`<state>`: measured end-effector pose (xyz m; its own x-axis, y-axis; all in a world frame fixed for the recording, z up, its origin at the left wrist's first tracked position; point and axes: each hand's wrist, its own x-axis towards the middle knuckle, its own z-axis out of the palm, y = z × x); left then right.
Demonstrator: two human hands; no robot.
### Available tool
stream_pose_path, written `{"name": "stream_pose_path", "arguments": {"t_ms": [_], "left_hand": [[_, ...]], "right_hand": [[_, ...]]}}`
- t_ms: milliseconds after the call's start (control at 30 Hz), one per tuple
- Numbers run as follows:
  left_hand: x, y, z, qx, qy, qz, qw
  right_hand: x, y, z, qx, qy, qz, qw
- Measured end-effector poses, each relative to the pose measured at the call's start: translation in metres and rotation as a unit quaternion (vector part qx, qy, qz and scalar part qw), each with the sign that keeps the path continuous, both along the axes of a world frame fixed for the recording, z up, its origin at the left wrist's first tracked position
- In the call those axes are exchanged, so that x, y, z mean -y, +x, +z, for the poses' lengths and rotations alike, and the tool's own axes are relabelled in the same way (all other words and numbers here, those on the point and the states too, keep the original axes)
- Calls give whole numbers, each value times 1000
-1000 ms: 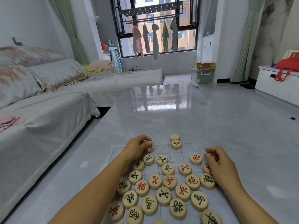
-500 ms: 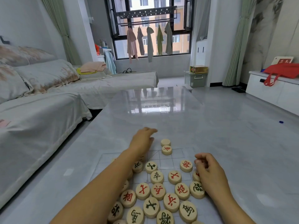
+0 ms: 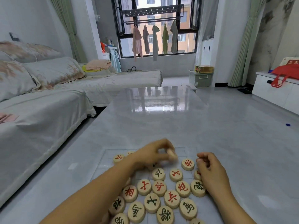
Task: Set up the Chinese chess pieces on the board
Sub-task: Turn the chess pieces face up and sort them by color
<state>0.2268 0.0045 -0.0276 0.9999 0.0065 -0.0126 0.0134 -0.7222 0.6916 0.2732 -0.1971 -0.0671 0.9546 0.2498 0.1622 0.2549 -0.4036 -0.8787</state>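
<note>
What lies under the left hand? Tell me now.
The left hand pinches a blurred pale piece above the board. Below it shows a dark mark, perhaps on another piece; the hand covers the rest.

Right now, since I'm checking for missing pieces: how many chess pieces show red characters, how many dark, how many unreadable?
Red-character chess pieces: 10
Dark-character chess pieces: 8
Unreadable: 2, the held piece in the left hand and the cut-off piece at the bottom
Total: 20 in view; more may be hidden.
</note>
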Motion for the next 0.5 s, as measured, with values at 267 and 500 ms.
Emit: {"name": "stream_pose_path", "arguments": {"t_ms": [267,500], "left_hand": [[-31,-41,-3,83,90,131,984],[-57,-176,-6,-28,41,187,981]], "right_hand": [[0,2,-2,9,12,0,1000],[-1,3,-3,18,17,6,1000]]}}
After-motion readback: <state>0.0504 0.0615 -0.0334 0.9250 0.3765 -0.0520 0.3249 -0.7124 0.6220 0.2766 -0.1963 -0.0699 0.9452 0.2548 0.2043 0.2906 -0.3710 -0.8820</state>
